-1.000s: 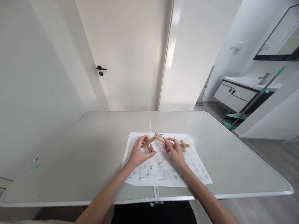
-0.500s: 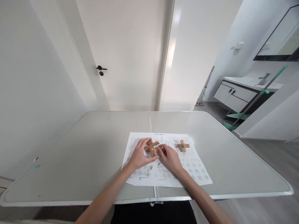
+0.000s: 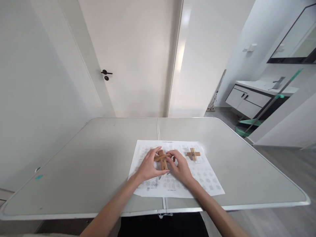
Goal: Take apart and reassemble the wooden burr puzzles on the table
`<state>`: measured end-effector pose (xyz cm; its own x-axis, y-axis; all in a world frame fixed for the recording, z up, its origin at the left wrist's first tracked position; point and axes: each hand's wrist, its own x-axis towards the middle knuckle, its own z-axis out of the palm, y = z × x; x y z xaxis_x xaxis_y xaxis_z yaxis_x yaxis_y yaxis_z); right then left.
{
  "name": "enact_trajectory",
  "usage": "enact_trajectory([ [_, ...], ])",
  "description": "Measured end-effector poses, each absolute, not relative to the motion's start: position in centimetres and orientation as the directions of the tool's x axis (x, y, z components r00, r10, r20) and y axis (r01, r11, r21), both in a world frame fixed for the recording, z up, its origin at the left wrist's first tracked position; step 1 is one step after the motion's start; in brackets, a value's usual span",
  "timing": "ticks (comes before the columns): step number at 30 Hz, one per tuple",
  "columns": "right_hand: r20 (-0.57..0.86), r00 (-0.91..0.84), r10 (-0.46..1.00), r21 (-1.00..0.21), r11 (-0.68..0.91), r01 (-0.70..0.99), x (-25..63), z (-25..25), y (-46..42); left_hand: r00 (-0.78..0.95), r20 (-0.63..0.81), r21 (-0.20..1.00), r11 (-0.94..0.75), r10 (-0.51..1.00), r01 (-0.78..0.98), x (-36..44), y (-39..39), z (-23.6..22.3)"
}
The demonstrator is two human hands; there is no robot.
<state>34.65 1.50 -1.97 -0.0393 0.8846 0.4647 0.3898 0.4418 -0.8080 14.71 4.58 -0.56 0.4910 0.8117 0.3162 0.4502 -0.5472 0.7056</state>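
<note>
Between my two hands is a cross-shaped set of wooden puzzle pieces [image 3: 163,162], just above a printed paper sheet [image 3: 207,179]. My left hand [image 3: 148,166] is closed around its left side, with the thumb at the lower end and the fingers at the upper end. The fingertips of my right hand [image 3: 179,166] pinch the right end of the crossing wooden piece. A second wooden cross [image 3: 193,154], with a dark round mark at its centre, lies on the sheet to the right.
The sheet lies across the seam of a pale folding table [image 3: 74,164] with a white rim. A white door [image 3: 133,59] stands beyond the table. Farther right are a sink cabinet [image 3: 249,98] and a green dustpan [image 3: 243,131].
The held wooden pieces have turned, and the crossing piece now sits lower across the block. My right fingers have shifted slightly up onto its end. The other cross has not moved.
</note>
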Motion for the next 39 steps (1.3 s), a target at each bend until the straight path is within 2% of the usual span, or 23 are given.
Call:
enact_trajectory([
  [9,0.469,0.003,0.883,-0.766,0.405,0.500,35.1,-2.4,1.6,0.573,0.284,0.725,-0.563,0.769,0.396,14.8,4.0,0.1],
  [15,0.515,0.041,0.856,-0.722,0.407,0.559,35.3,-2.9,1.8,0.596,0.308,0.686,-0.607,0.742,0.402,14.8,3.9,0.5],
  [19,0.500,0.076,0.863,-0.761,0.396,0.515,35.1,-2.9,2.0,0.640,0.345,0.578,-0.692,0.687,0.432,15.0,4.1,0.3],
  [23,0.484,0.124,0.866,-0.800,0.381,0.463,35.0,-2.6,1.9,0.662,0.444,0.399,-0.795,0.603,0.457,15.0,4.6,-0.4],
  [27,0.454,0.137,0.881,-0.827,0.359,0.433,34.9,-2.4,1.8,0.706,0.470,0.248,-0.847,0.530,0.471,14.7,4.9,-0.6],
  [39,0.426,0.172,0.888,-0.835,0.313,0.452,34.5,-2.8,1.8,0.774,0.503,0.067,-0.910,0.385,0.410,14.9,4.8,0.0],
])
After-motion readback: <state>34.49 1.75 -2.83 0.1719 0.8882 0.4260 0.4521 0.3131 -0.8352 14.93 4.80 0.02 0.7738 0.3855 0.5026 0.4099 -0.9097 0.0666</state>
